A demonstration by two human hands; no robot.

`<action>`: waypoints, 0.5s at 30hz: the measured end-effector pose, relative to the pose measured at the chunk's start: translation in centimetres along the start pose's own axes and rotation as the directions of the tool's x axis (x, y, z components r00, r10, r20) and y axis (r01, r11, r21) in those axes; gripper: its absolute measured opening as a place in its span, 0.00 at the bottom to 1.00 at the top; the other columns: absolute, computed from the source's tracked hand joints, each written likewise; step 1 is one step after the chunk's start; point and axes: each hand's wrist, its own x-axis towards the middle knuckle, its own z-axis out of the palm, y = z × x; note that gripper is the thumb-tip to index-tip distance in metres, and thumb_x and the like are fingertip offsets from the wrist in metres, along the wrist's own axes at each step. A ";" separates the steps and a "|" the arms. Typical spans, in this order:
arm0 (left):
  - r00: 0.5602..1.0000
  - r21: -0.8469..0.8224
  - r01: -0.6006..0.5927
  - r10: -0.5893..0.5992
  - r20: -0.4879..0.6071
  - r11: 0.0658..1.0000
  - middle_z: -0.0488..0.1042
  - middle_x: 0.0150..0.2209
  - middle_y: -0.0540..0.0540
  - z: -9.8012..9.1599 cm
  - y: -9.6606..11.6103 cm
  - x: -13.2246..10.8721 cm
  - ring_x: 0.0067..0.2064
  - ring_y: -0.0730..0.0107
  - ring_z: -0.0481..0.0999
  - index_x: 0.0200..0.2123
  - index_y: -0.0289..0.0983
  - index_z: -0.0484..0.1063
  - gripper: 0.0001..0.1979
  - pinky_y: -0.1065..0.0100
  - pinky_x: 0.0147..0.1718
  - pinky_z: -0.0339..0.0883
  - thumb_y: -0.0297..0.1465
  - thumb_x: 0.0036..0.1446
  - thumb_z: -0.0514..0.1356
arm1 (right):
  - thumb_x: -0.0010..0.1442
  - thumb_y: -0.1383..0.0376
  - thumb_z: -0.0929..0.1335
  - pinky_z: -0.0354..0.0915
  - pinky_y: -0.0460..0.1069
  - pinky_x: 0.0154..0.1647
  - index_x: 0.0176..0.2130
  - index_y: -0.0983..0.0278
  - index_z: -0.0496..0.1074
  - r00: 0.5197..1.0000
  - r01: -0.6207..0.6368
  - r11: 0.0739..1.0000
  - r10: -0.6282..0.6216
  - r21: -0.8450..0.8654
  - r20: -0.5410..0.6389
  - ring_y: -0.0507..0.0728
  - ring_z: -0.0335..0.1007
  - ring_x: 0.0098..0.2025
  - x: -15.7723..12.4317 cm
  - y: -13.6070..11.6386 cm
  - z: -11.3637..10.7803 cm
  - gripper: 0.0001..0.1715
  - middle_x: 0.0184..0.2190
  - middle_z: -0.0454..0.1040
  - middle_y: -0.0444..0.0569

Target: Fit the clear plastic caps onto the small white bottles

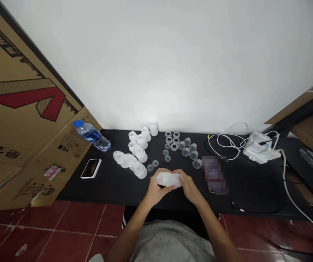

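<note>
Both of my hands grip one white plastic bottle-like part (169,179), held sideways just above the black table (113,183). My left hand (156,188) wraps its left end and my right hand (188,186) closes on its right end. Beyond my hands lie several white plastic caps and cups (136,153) in a cluster. To their right sit several small clear rings and round lids (182,147). Two small clear discs (152,165) lie just beyond my left hand.
A water bottle with a blue cap (92,135) lies at the table's back left against a large cardboard box (22,120). A dark phone-like device (91,168) lies beside it. White chargers and cables (257,147) sit at the right. A blurred object (214,174) lies by my right hand.
</note>
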 end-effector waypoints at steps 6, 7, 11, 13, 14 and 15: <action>0.980 -0.124 0.125 -0.141 -0.138 0.984 0.81 0.42 0.45 0.0 -1.4 -0.1 0.42 0.60 0.82 0.49 0.39 0.77 0.19 0.62 0.42 0.77 0.46 0.65 0.71 | 0.77 0.57 0.66 0.76 0.52 0.38 0.56 0.57 0.78 0.986 0.107 0.966 -0.133 -0.235 -0.099 0.58 0.76 0.38 0.9 0.2 1.3 0.15 0.54 0.77 0.57; 0.976 -0.144 0.144 -0.165 -0.141 0.979 0.81 0.43 0.44 0.0 -1.5 -0.1 0.42 0.59 0.83 0.50 0.39 0.77 0.19 0.61 0.42 0.78 0.46 0.66 0.70 | 0.77 0.58 0.66 0.76 0.52 0.37 0.60 0.57 0.76 0.975 0.085 0.961 -0.134 -0.264 -0.175 0.57 0.76 0.36 1.4 0.4 1.2 0.17 0.60 0.75 0.59; 0.963 -0.251 0.198 -0.235 -0.127 0.947 0.81 0.51 0.41 0.2 -1.2 -0.1 0.42 0.57 0.87 0.56 0.41 0.74 0.23 0.60 0.38 0.83 0.48 0.68 0.68 | 0.76 0.60 0.63 0.79 0.57 0.41 0.76 0.59 0.61 0.914 -0.039 0.887 -0.154 -0.461 -0.374 0.57 0.78 0.35 4.2 1.1 -0.5 0.33 0.76 0.58 0.68; 0.961 -0.267 0.186 -0.232 -0.151 0.946 0.80 0.53 0.40 0.3 -1.1 -0.2 0.42 0.58 0.87 0.57 0.41 0.72 0.24 0.62 0.35 0.84 0.48 0.67 0.68 | 0.76 0.61 0.63 0.80 0.59 0.42 0.79 0.61 0.55 0.914 -0.095 0.821 -0.152 -0.562 -0.377 0.64 0.82 0.43 5.3 1.3 -1.2 0.37 0.77 0.58 0.68; 0.961 -0.268 0.174 -0.223 -0.162 0.947 0.80 0.53 0.40 0.3 -1.0 -0.2 0.42 0.58 0.87 0.58 0.41 0.71 0.24 0.62 0.35 0.84 0.48 0.67 0.68 | 0.75 0.61 0.63 0.80 0.59 0.42 0.79 0.62 0.54 0.917 -0.118 0.787 -0.148 -0.606 -0.371 0.67 0.82 0.47 5.6 1.3 -1.3 0.38 0.76 0.61 0.68; 0.962 -0.267 0.165 -0.215 -0.167 0.949 0.80 0.53 0.40 0.3 -0.9 -0.2 0.43 0.58 0.88 0.58 0.41 0.71 0.24 0.63 0.35 0.84 0.48 0.67 0.68 | 0.75 0.61 0.63 0.80 0.59 0.41 0.78 0.63 0.56 0.920 -0.135 0.754 -0.145 -0.643 -0.363 0.69 0.82 0.50 5.7 1.3 -1.3 0.38 0.73 0.65 0.67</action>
